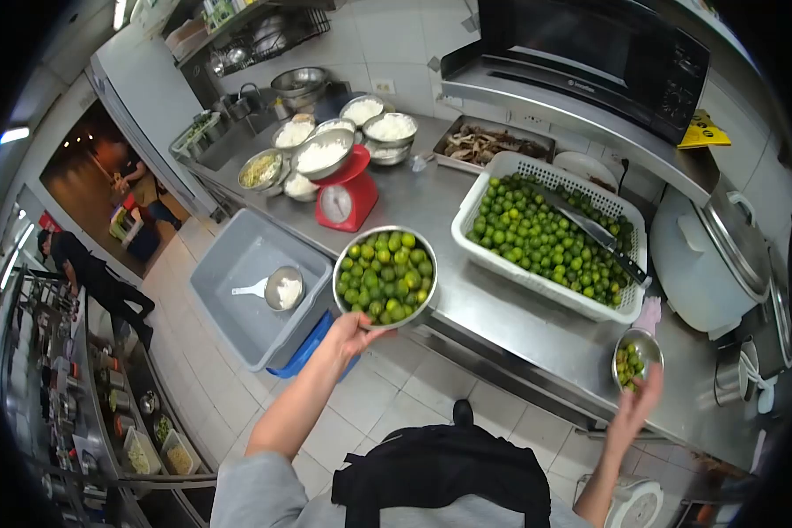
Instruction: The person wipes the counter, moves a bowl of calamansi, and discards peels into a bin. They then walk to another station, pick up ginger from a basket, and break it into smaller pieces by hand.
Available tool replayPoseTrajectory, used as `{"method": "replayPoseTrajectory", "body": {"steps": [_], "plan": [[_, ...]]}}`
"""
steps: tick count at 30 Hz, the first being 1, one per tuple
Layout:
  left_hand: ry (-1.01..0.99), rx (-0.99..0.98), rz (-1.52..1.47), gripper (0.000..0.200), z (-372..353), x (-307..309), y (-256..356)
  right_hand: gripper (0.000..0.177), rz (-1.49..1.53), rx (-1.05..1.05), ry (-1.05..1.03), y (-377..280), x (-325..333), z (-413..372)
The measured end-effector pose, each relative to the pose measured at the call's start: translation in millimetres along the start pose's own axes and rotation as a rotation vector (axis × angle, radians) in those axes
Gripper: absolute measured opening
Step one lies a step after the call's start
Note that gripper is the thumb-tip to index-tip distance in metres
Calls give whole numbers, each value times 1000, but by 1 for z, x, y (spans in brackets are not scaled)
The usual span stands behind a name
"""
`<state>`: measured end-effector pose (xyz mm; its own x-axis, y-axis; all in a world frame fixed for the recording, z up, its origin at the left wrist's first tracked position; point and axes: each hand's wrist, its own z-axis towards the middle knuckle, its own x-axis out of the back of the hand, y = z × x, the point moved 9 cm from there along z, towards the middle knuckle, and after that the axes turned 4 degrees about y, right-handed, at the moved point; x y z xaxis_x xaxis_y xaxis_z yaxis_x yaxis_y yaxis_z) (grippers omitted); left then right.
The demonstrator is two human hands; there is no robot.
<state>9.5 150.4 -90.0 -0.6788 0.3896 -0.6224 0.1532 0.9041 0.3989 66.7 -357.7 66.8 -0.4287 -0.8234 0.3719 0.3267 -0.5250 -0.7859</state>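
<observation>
My left hand [354, 333] pinches the lime bowl [434, 275] by its rim. My right hand [635, 405] blurs at the small bowl [650, 347], grip unclear.

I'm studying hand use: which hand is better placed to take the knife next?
Probably the right hand: it is nearer the knife, whose handle lies on that side, though it is at the small metal bowl. The left hand is farther off and holding the larger metal bowl.

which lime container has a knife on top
The white basket: the knife lies across its limes. The big bowl in the left hand and the small bowl at the right hand show none.
</observation>
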Motion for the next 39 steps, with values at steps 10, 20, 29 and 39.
{"method": "replayPoseTrajectory", "body": {"steps": [10,20,29,39], "plan": [[238,-18,216,66,-126,224,-81,36,30,-4,-1250,-74,-215,-237],[460,48,-21,79,-107,322,-146,38,-346,307,-1492,-48,-272,-288],[474,-18,-7,83,2,285,-131,36,-401,171,-1488,-36,-284,-224],[252,-8,227,90,177,145,-103,38,-479,-37,-1260,-14,-241,-99]]}}
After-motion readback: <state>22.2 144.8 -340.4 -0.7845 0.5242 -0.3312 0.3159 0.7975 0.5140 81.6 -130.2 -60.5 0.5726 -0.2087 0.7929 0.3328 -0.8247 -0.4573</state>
